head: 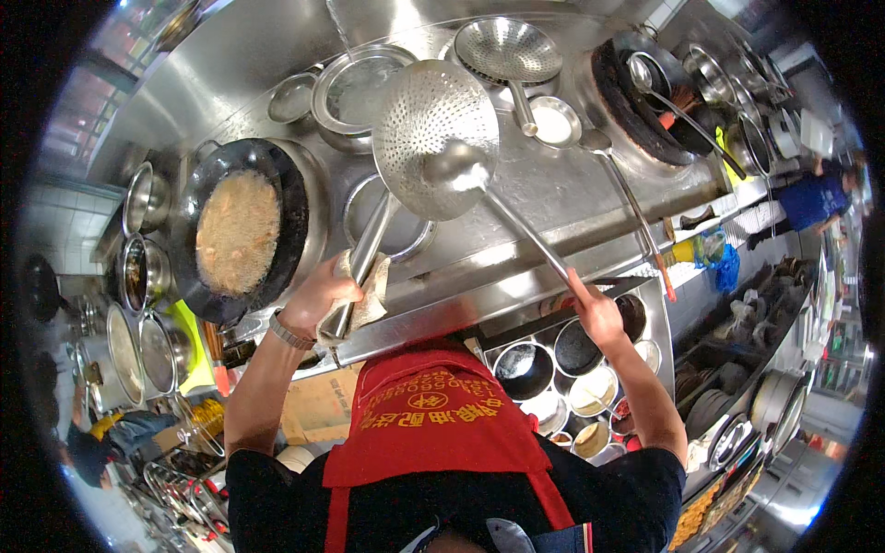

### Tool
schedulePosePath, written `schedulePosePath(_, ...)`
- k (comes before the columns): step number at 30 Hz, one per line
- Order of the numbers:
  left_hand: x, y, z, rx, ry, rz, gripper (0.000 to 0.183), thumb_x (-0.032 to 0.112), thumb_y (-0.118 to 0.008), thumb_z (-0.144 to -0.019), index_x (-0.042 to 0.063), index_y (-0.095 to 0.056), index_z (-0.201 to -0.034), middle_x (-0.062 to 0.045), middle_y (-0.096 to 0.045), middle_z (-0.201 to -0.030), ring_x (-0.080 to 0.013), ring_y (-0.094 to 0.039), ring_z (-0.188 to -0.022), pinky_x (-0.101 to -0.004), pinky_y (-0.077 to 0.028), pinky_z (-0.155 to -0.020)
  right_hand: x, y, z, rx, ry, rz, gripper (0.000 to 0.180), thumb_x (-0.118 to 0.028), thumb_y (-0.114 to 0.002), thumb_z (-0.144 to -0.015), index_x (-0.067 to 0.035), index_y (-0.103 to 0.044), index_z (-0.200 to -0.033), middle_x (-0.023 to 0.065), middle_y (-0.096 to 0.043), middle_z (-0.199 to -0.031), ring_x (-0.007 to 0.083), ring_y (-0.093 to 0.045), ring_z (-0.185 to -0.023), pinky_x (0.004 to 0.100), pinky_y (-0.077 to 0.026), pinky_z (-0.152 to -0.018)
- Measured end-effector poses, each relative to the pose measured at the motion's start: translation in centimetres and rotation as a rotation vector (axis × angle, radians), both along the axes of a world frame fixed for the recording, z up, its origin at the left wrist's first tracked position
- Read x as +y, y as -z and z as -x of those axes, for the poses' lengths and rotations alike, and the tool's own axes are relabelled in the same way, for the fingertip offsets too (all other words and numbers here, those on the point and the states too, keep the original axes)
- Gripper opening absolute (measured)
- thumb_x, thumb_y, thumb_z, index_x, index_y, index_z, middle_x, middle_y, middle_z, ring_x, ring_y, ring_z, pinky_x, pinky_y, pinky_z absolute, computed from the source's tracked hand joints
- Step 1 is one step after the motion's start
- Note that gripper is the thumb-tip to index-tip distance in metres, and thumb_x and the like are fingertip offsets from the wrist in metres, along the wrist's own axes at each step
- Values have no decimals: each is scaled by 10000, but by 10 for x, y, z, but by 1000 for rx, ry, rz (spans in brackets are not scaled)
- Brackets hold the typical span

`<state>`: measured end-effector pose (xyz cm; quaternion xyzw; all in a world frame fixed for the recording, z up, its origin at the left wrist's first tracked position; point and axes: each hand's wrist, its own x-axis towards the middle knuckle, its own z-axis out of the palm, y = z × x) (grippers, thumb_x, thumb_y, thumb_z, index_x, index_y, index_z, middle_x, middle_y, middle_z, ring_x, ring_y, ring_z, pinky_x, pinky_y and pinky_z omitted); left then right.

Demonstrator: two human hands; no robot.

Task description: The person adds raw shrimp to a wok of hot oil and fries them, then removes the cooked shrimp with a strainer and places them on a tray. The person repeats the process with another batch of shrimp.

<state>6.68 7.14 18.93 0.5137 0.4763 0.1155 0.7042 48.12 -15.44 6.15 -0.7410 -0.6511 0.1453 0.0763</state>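
Observation:
My left hand (pixel 330 294), with a folded cloth (pixel 370 297), grips the handle of a large perforated metal strainer (pixel 415 131). The strainer's bowl is raised over the steel counter (pixel 525 207). In my right hand (pixel 596 314) is the long handle of a metal ladle (pixel 453 166), whose bowl overlaps the strainer's face; whether they touch I cannot tell. Left of them, a black wok (pixel 294 228) on a burner holds bubbling, foamy oil (pixel 238 231) with pieces of food in it. Below the strainer stands a round metal pan (pixel 404 231), partly hidden by the handle.
Behind are a water-filled basin (pixel 359 93), a second strainer (pixel 508 52) and a bowl of white contents (pixel 552 126). Another ladle (pixel 632 200) lies at the right, near a second wok (pixel 612 104). Seasoning containers (pixel 524 370) stand below my right hand. A person (pixel 812 200) is far right.

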Motion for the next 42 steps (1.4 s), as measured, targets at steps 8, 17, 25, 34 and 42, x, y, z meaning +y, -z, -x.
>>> schedulePosePath(8, -7, 19, 16, -51, -71, 57, 556, 54, -620, -660, -34, -497, -1195, -8, -575, -875, -70, -528, -736, -218, -437, -680, -31, -32, -6, -20, 27, -42, 663, -43, -559, -799, -241, -365, -1402, 155, -575, -782, 371, -600, -644, 480, -499, -573)
schedulePosePath(17, -62, 62, 62, -409, -283, 204, 552, 39, -602, -687, -18, -468, -1219, -37, -585, -854, -107, -575, -691, -243, -498, -642, -38, -48, -19, -247, 57, 226, 736, -47, -595, -784, -260, -311, -1429, 147, -587, -850, 347, -614, -676, 460, -497, -592)
schedulePosePath(25, -132, 128, 74, -345, -466, 525, 516, 180, -595, -709, -42, -475, -1159, -125, -625, -821, -188, -632, -629, -292, -565, -516, 206, 14, 74, 574, 23, -138, 623, -92, -516, -841, -77, -289, -1422, 310, -598, -945, 376, -644, -745, 374, -512, -690)
schedulePosePath(34, -150, 140, 55, -392, -525, 457, 258, 202, -631, -750, 16, -586, -923, -46, -581, -706, -133, -561, -625, -265, -460, -538, 368, 26, 180, 1401, 320, 314, 209, -63, -511, -867, -40, -456, -1067, 41, -462, -576, 135, -425, -396, 274, -383, -331)
schedulePosePath(42, -104, 146, 27, -385, -419, 298, 261, 118, -594, -724, 16, -581, -964, -17, -572, -730, -104, -541, -616, -245, -438, -550, 259, -11, 186, 2614, 508, 925, 209, -144, -491, -940, -80, -420, -755, -43, -354, -593, 30, -346, -420, 173, -296, -311)
